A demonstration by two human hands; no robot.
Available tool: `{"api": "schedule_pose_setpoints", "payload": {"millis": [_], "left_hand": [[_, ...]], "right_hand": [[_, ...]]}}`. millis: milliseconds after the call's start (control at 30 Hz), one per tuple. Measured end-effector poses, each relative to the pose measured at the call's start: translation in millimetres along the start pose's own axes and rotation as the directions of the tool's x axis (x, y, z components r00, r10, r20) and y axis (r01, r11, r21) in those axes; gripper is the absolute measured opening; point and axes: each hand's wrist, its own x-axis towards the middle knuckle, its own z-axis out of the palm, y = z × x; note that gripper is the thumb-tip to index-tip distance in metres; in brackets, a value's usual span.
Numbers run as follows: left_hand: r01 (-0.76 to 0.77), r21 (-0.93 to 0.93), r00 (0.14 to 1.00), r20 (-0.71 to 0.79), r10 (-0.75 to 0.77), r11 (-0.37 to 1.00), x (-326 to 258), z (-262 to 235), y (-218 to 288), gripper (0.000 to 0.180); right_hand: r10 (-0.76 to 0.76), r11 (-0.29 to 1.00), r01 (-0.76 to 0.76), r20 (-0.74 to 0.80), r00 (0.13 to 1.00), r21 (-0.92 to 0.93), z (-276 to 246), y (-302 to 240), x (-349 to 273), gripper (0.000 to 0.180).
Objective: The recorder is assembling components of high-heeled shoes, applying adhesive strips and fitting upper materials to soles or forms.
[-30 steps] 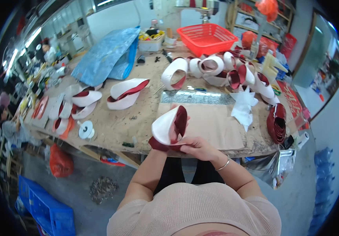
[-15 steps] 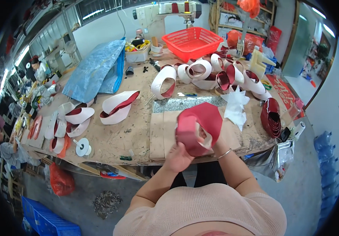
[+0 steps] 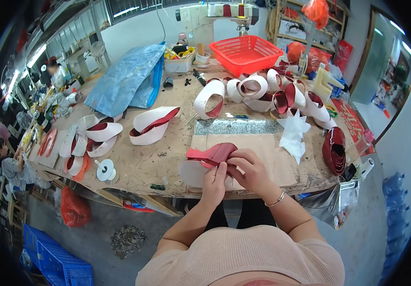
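Both hands hold a dark red shoe upper [image 3: 211,153] with a pale lining, just above the near edge of the workbench. My left hand [image 3: 213,185] grips its lower edge, thumb up against the red material. With bent fingers, my right hand [image 3: 251,172] pinches the upper's right end beside the left thumb. The pale lining hangs toward the left, and the fingers cover part of the right end. Under the work lies a tan board [image 3: 267,157] with a speckled grey slab [image 3: 239,126] behind it.
Pale, red-lined shoe uppers [image 3: 154,125] lie left, with more [image 3: 253,86] heaped behind the slab. Glossy red pieces [image 3: 334,150] stand stacked at right, near a white crumpled sheet [image 3: 293,135]. A white spool [image 3: 104,170], blue sheet [image 3: 124,78] and red basket [image 3: 246,52] surround the work.
The upper has been turned and lowered toward the left, so its folded edge and pale lining now show. My right hand has come round to its near side, beside the left.
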Motion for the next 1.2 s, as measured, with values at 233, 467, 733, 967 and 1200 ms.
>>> {"api": "schedule_pose_setpoints", "payload": {"millis": [233, 467, 733, 967, 1200], "left_hand": [[-0.325, 0.428, 0.945, 0.104, 0.312, 0.843, 15.5, -7.5, -24.1, 0.030], [0.487, -0.554, 0.858, 0.160, -0.488, 0.675, 54.8, 0.4, 33.4, 0.037], [0.034, 0.334, 0.881, 0.435, -0.186, 0.942, 49.8, -13.3, 31.2, 0.029], [-0.016, 0.458, 0.899, 0.395, -0.187, 0.889, 27.1, -26.7, -24.5, 0.030], [0.018, 0.399, 0.898, 0.396, -0.190, 0.917, 15.0, -41.8, -26.3, 0.031]], "right_hand": [[0.214, 0.948, -0.276, -0.326, 0.921, -0.158, -5.9, 65.9, 3.0, 0.015], [0.637, 0.732, -0.497, -0.210, 0.742, 0.465, 9.6, 48.4, -30.0, 0.008], [0.682, 0.273, -0.552, 0.246, 0.689, 0.788, -28.4, 51.0, -42.3, 0.010], [0.721, 0.620, -0.749, 0.207, 0.661, 0.235, -27.7, 34.6, -32.5, 0.024], [0.836, 0.414, -0.749, 0.110, 0.538, 0.518, -13.8, 88.2, -52.7, 0.030]]}}
